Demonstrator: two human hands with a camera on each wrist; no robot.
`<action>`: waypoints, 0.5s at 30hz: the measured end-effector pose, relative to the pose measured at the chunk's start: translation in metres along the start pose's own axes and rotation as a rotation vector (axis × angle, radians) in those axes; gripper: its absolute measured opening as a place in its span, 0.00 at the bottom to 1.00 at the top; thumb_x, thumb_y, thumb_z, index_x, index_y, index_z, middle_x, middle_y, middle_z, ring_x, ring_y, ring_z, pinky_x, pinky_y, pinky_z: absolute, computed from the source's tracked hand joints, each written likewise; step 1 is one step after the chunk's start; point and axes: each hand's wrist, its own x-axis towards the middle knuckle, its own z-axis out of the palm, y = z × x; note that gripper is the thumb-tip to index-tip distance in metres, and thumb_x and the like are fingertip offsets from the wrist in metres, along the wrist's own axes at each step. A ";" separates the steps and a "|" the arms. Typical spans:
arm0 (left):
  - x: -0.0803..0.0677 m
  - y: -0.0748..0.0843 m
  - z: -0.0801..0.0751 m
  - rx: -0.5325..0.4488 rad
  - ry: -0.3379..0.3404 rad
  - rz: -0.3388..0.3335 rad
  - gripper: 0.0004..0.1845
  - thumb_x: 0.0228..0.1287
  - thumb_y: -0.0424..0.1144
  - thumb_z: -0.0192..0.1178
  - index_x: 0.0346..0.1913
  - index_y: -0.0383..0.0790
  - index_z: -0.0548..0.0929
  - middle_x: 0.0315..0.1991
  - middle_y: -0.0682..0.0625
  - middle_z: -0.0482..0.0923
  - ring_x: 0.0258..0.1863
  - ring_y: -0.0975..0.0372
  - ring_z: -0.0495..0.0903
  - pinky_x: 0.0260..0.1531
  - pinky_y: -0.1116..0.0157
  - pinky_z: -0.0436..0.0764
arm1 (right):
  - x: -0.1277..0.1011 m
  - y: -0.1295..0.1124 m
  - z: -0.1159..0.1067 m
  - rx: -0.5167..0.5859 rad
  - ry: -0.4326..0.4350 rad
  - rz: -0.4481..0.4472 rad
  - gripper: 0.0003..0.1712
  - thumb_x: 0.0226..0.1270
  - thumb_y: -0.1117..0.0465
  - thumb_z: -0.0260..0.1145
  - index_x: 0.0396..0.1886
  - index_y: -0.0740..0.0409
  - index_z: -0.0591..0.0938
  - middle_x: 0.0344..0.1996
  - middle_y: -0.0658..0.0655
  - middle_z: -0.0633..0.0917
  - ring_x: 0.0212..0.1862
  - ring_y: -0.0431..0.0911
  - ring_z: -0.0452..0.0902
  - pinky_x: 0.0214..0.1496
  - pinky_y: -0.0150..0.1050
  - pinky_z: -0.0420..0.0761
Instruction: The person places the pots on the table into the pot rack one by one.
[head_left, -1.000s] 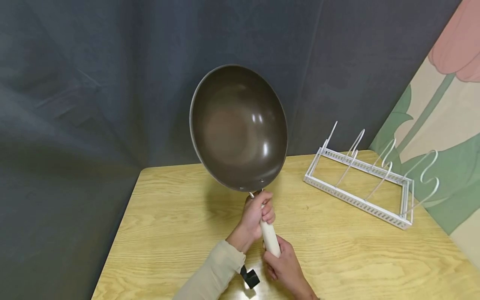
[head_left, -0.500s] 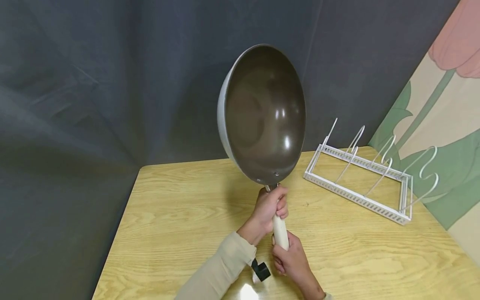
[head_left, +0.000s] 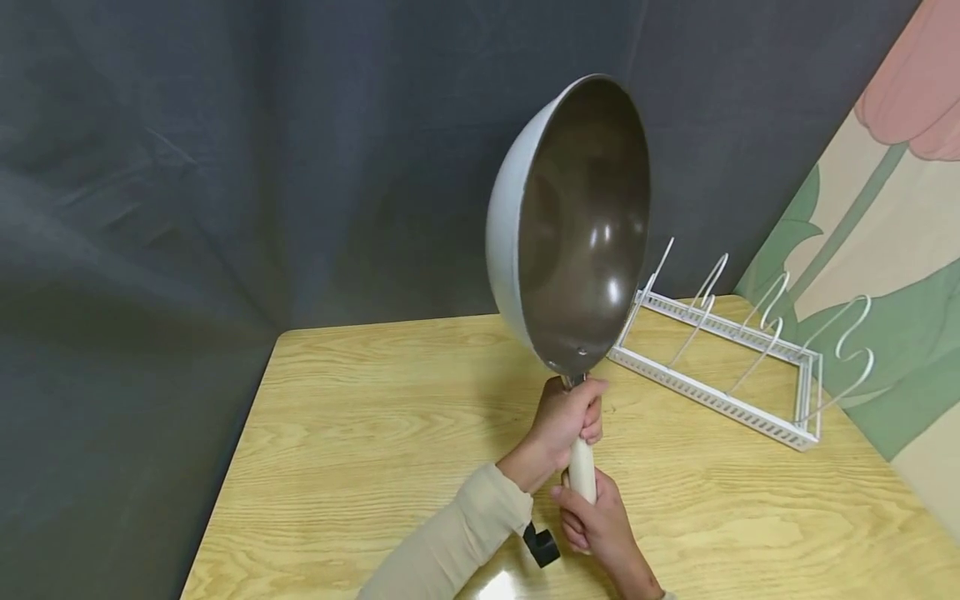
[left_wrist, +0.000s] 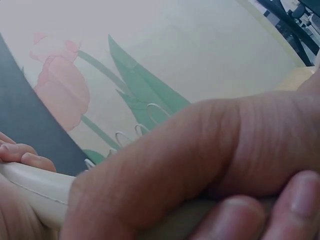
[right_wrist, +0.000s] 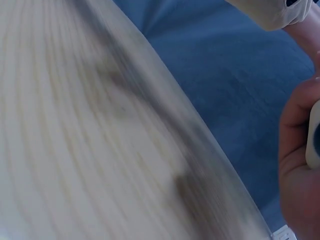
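A wok [head_left: 585, 225] with a dark brown inside and a pale outer shell stands upright above the wooden table [head_left: 360, 433], its opening turned right. My left hand [head_left: 570, 412], in a beige sleeve, grips the top of the cream handle [head_left: 581, 471] just under the bowl. My right hand [head_left: 596, 525] grips the handle's lower end. The left wrist view is filled by my left hand [left_wrist: 200, 160] curled round the handle [left_wrist: 35, 192]. In the blurred right wrist view, my right hand [right_wrist: 297, 165] sits at the right edge.
A white wire rack [head_left: 720, 367] with several upright dividers stands on the table at the back right, close behind the wok's lower rim. A wall panel with a painted tulip [head_left: 885, 167] rises to the right. Dark grey cloth [head_left: 187, 167] hangs behind and left of the table.
The wok has moved right and a little higher, and turned so more of its pale outer shell shows. Both hands moved right with the handle, still gripping it.
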 end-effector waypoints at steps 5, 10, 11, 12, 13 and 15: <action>0.004 -0.004 0.010 0.043 0.024 0.019 0.20 0.70 0.34 0.59 0.20 0.46 0.65 0.10 0.55 0.59 0.08 0.67 0.58 0.11 0.71 0.62 | 0.001 0.000 -0.011 0.057 -0.082 -0.033 0.14 0.75 0.75 0.51 0.28 0.59 0.68 0.10 0.55 0.56 0.09 0.51 0.43 0.05 0.40 0.45; 0.010 -0.010 0.026 0.081 0.060 0.025 0.24 0.69 0.35 0.59 0.16 0.45 0.63 0.10 0.54 0.58 0.09 0.66 0.58 0.11 0.71 0.61 | 0.002 -0.004 -0.024 0.169 -0.187 -0.074 0.14 0.73 0.79 0.46 0.26 0.65 0.62 0.10 0.57 0.53 0.08 0.51 0.41 0.04 0.41 0.43; 0.011 -0.012 0.029 0.090 0.063 0.026 0.23 0.69 0.35 0.59 0.16 0.45 0.63 0.10 0.55 0.58 0.09 0.66 0.58 0.11 0.70 0.61 | 0.002 -0.004 -0.027 0.190 -0.205 -0.083 0.14 0.73 0.79 0.45 0.26 0.65 0.61 0.10 0.57 0.53 0.07 0.50 0.41 0.04 0.41 0.43; 0.012 -0.013 0.033 0.099 0.069 0.026 0.23 0.69 0.36 0.60 0.16 0.45 0.63 0.10 0.55 0.58 0.09 0.66 0.58 0.11 0.70 0.61 | 0.002 -0.005 -0.030 0.215 -0.226 -0.095 0.15 0.74 0.79 0.44 0.26 0.65 0.60 0.10 0.57 0.52 0.07 0.50 0.40 0.03 0.41 0.42; 0.014 -0.014 0.036 0.105 0.072 0.025 0.23 0.68 0.36 0.60 0.16 0.46 0.63 0.10 0.55 0.58 0.09 0.66 0.58 0.11 0.71 0.61 | 0.003 -0.006 -0.032 0.236 -0.249 -0.112 0.15 0.74 0.79 0.43 0.26 0.65 0.59 0.10 0.56 0.52 0.07 0.49 0.40 0.03 0.40 0.42; 0.016 -0.017 0.041 0.112 0.075 0.019 0.23 0.68 0.36 0.60 0.16 0.47 0.64 0.10 0.55 0.58 0.09 0.66 0.58 0.10 0.71 0.61 | 0.003 -0.006 -0.037 0.280 -0.290 -0.138 0.16 0.77 0.78 0.41 0.25 0.65 0.59 0.09 0.55 0.52 0.06 0.48 0.40 0.02 0.39 0.43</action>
